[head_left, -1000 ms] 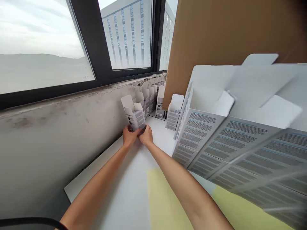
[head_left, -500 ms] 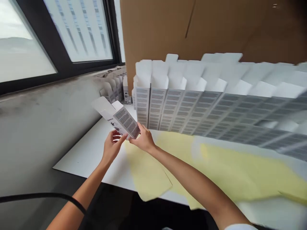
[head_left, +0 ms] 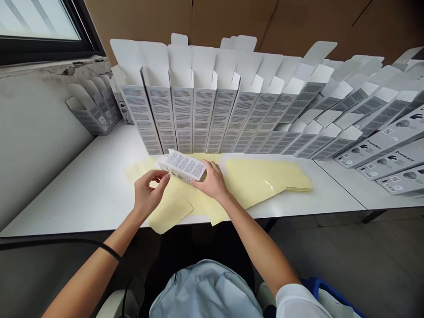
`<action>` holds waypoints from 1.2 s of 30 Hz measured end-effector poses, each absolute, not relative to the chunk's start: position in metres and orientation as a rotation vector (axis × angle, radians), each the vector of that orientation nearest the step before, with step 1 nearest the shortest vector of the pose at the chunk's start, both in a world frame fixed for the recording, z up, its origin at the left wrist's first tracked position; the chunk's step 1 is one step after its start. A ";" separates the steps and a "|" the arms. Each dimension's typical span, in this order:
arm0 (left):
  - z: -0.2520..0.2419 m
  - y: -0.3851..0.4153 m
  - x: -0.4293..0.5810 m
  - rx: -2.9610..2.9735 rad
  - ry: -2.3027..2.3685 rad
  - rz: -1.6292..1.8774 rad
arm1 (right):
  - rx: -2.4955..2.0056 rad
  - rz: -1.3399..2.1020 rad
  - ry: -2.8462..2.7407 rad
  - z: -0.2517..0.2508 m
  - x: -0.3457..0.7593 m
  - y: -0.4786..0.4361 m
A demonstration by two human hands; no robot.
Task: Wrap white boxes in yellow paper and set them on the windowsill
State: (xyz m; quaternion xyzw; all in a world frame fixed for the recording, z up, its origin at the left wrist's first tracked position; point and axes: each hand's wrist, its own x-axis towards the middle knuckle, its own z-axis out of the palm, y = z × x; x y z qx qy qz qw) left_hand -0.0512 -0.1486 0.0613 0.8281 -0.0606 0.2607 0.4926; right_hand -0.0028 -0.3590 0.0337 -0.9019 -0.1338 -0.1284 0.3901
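Observation:
A small white printed carton [head_left: 185, 167] lies tilted on its side above the yellow sheets [head_left: 170, 207], its grey text panel facing up. My right hand [head_left: 213, 180] is closed round the carton's right end, thumb below and fingers over the far edge. At its left end, my left hand [head_left: 149, 190] has thumb and fingertips pressed together close to the carton's corner. Whether anything is pinched between those fingertips is too small to tell. A white flap [head_left: 170, 152] sticks up at the carton's left end.
Stacked open-topped cartons [head_left: 182, 108] line the back of the white table [head_left: 109, 176], before brown cardboard [head_left: 228, 22]. More cartons stand at left [head_left: 96, 104] and lie at right [head_left: 391, 161]. A yellow stack [head_left: 268, 176] lies right of my hands. A black cable [head_left: 66, 241] crosses my left forearm.
My view has swung right and down. The carton has turned from raised, with its open end up-left, to nearly level. My left hand has shifted from the carton's lower end to its left end.

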 end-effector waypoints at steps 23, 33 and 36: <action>0.023 -0.352 0.013 2.465 -0.699 0.091 | -2.032 -0.305 0.631 -0.015 -0.088 -0.551; 0.027 -0.350 0.020 1.878 -0.432 -0.300 | -1.261 -0.434 0.383 -0.027 -0.077 -0.541; 0.027 -0.349 0.021 1.648 -0.430 -0.453 | -1.147 -0.401 0.371 -0.025 -0.076 -0.541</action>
